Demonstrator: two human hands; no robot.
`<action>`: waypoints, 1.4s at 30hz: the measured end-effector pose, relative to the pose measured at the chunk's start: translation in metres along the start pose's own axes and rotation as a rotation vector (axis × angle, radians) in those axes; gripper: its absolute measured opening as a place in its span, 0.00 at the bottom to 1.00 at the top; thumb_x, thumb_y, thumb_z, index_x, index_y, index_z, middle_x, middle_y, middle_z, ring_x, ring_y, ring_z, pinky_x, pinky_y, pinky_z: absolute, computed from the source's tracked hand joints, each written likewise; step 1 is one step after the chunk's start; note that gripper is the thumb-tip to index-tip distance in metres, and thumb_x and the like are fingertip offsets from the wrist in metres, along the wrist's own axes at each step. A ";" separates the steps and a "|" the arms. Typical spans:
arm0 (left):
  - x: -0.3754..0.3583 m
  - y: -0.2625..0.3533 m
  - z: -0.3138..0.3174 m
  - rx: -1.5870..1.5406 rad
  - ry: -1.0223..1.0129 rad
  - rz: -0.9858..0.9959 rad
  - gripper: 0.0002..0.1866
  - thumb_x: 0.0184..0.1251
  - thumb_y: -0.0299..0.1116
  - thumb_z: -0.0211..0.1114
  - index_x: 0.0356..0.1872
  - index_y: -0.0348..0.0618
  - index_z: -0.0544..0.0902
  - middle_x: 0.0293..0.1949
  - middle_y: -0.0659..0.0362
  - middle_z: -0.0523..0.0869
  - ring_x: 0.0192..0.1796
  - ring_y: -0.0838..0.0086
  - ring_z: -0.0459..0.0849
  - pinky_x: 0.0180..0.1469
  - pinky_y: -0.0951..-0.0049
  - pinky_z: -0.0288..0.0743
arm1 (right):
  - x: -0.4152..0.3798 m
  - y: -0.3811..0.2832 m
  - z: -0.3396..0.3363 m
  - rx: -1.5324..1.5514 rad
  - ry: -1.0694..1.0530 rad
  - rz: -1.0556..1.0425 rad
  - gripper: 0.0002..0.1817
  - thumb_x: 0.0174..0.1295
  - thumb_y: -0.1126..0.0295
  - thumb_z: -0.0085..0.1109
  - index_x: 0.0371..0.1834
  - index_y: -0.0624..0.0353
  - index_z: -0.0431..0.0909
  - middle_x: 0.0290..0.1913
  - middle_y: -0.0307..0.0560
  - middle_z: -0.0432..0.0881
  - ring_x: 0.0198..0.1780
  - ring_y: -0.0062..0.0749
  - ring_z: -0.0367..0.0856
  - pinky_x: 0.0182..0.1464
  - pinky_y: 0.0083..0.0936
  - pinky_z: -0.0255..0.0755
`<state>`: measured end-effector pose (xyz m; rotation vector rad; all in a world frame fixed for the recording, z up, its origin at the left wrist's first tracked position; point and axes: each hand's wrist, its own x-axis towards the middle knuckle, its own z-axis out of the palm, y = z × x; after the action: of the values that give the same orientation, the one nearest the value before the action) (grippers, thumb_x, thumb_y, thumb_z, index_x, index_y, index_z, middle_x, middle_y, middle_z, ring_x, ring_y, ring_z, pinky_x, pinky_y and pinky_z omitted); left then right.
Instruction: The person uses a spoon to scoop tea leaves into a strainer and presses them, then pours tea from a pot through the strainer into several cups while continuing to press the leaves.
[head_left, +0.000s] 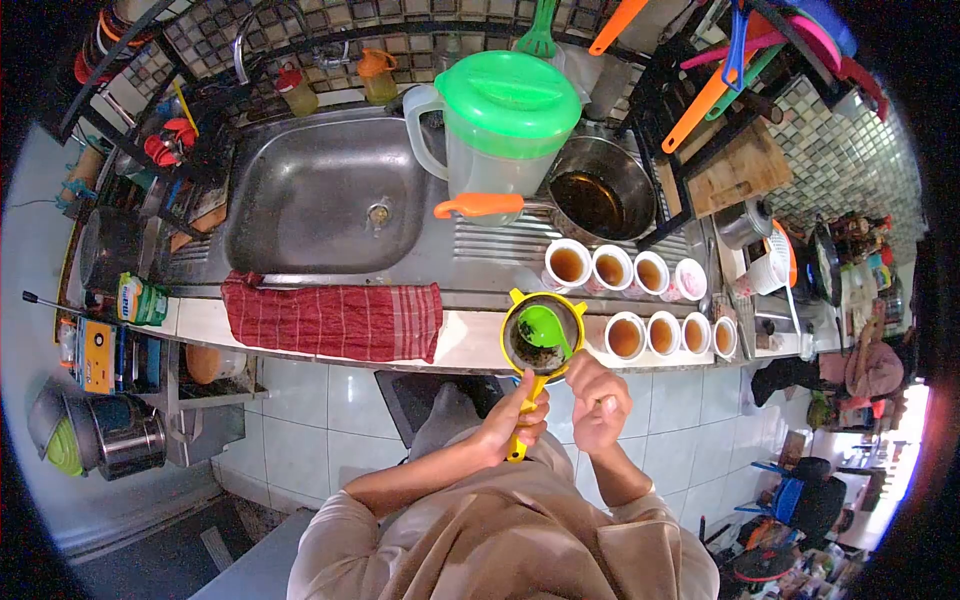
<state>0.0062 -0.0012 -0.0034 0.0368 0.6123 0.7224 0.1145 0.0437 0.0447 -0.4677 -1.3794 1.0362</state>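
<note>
My left hand (512,418) is closed around the handle of a yellow strainer (540,382), held in front of the counter edge. Dark wet bits that look like tea leaves (532,356) lie in its mesh. My right hand (598,400) is closed on the handle of a green spoon (542,325), whose bowl rests inside the strainer. Just right of the strainer, several paper cups stand in two rows; a front cup (625,338) and a back cup (567,264) hold brown liquid. The back row's right-end cup (689,280) shows no brown liquid.
A steel sink (330,200) lies at the back left, with a red checked cloth (330,318) along its front edge. A pitcher with a green lid (512,95) stands beside a pot (600,195) of dark liquid, its orange handle (478,205) pointing left.
</note>
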 end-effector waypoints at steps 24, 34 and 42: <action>-0.002 0.001 0.002 0.005 0.020 -0.009 0.25 0.59 0.63 0.41 0.23 0.51 0.62 0.14 0.71 0.53 0.14 0.86 0.51 0.16 0.85 0.45 | 0.022 -0.006 -0.012 -0.039 -0.273 -0.015 0.30 0.62 0.54 0.35 0.04 0.57 0.50 0.05 0.40 0.54 0.08 0.33 0.55 0.15 0.27 0.52; 0.001 -0.001 0.000 0.000 0.011 0.002 0.25 0.59 0.63 0.41 0.23 0.51 0.61 0.14 0.71 0.53 0.14 0.87 0.51 0.16 0.85 0.44 | 0.028 0.009 -0.006 -0.014 -0.246 0.039 0.29 0.63 0.54 0.34 0.04 0.56 0.48 0.05 0.38 0.53 0.07 0.30 0.52 0.13 0.25 0.49; -0.002 0.001 0.001 -0.002 -0.003 -0.015 0.24 0.59 0.63 0.41 0.24 0.51 0.61 0.15 0.72 0.52 0.14 0.87 0.50 0.16 0.86 0.44 | 0.022 0.003 -0.007 -0.014 -0.133 -0.082 0.29 0.63 0.55 0.34 0.05 0.55 0.47 0.05 0.37 0.52 0.06 0.28 0.50 0.11 0.24 0.46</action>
<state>0.0050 -0.0020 -0.0009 0.0313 0.6081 0.7086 0.1168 0.0655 0.0535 -0.3537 -1.5123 1.0057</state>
